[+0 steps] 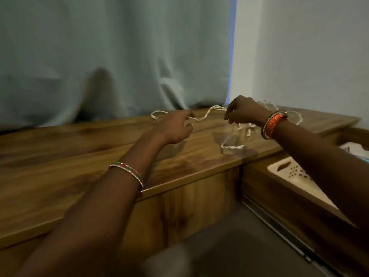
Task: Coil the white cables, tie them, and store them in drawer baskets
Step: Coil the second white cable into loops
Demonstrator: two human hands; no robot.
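A thin white cable [207, 113] lies in loose, wavy loops across the back of a wooden countertop [79, 152]. My right hand [242, 110] hovers over its middle and pinches the cable between curled fingers, with more loops trailing behind and below the wrist. My left hand [176, 126] reaches toward the cable's left stretch with fingers loosely spread, its fingertips at or just touching the strand. One loop [231, 149] hangs near the counter's front edge. The picture is blurred by motion.
An open wooden drawer [279, 188] at the right holds a white perforated plastic basket [295, 173], partly hidden by my right forearm. A pale curtain [111, 60] hangs behind the counter and a white wall [309, 56] stands at the right.
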